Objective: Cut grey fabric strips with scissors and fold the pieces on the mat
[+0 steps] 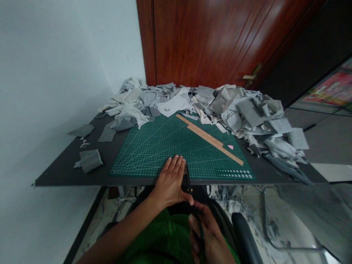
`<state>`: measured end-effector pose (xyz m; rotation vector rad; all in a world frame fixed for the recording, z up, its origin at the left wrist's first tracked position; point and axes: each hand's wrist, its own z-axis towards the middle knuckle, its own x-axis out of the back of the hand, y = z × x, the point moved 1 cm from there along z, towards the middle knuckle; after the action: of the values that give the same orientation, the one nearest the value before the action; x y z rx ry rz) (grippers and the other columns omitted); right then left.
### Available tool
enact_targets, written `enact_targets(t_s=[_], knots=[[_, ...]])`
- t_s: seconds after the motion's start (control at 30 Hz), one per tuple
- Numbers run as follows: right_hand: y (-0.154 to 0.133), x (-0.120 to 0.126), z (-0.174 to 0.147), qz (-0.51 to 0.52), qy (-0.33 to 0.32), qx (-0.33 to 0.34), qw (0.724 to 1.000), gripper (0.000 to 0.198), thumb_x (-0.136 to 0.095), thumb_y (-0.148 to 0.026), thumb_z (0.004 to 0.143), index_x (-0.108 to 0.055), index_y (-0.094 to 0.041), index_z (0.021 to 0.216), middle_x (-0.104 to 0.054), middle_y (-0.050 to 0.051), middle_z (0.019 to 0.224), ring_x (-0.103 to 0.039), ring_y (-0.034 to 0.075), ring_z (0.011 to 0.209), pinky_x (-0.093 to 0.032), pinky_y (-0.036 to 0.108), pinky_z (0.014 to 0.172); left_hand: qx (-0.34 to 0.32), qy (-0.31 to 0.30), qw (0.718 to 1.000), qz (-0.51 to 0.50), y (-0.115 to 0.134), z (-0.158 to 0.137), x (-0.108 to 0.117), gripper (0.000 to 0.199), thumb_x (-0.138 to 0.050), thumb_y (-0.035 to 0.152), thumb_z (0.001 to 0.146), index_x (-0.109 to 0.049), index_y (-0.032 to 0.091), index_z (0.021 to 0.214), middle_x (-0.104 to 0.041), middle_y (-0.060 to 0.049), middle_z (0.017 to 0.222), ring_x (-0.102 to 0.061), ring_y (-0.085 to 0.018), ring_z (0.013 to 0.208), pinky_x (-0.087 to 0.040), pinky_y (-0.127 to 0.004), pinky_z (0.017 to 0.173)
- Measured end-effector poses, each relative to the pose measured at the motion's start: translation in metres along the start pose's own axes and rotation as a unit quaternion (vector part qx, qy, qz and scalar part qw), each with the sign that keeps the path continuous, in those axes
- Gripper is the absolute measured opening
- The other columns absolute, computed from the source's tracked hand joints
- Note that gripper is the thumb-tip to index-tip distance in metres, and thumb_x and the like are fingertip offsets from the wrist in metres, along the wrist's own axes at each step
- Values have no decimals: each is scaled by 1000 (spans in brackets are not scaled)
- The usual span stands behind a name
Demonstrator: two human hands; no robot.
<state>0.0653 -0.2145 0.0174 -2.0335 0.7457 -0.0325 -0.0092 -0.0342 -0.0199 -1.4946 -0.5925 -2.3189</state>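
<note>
My left hand (172,181) lies palm down at the front edge of the green cutting mat (154,146). Its fingers are stretched out together, with the thumb pointing toward my right hand. Whatever lies beneath the palm is mostly hidden; a small dark grey edge shows beside the fingers. Below the table edge, my right hand (207,233) is closed around the black handles of a pair of scissors (188,178). Their dark blades point away from me, close along the right side of my left hand. Whether the blades are parted is too dim to tell.
Two wooden rulers (206,136) lie slanted across the mat, near a small pink piece of chalk (230,147). Heaps of grey and white fabric scraps (247,110) line the back and right. A folded grey cloth (90,160) sits left. A chair armrest (244,234) is right of me.
</note>
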Motion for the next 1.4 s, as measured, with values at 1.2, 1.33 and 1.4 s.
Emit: enact_targets(t_s=[1.2, 1.33, 1.4], knots=[[1, 0, 2, 23, 6, -6, 1000, 76, -83, -69, 72, -55, -21, 124, -59, -9, 68, -38, 4, 35, -39, 17, 30, 6, 3, 1000, -9, 1, 1, 2, 139, -8, 103, 70, -45, -4, 151, -42, -28, 159, -32, -39, 154, -16, -51, 128], [0, 1, 1, 32, 14, -12, 999, 72, -84, -65, 73, -55, -22, 123, -57, -9, 64, -42, 6, 37, -38, 17, 31, 4, 2, 1000, -10, 1, 0, 2, 141, -7, 104, 68, -45, -4, 151, -41, -28, 159, -31, -39, 154, -17, -51, 128], [0, 1, 2, 24, 4, -12, 1000, 73, -82, -66, 75, -55, -21, 125, -51, -11, 56, -41, 8, 37, -37, 17, 31, 4, 2, 1000, -12, 1, 0, 2, 142, -4, 104, 68, -45, -4, 151, -41, -28, 159, -31, -39, 154, -15, -51, 128]])
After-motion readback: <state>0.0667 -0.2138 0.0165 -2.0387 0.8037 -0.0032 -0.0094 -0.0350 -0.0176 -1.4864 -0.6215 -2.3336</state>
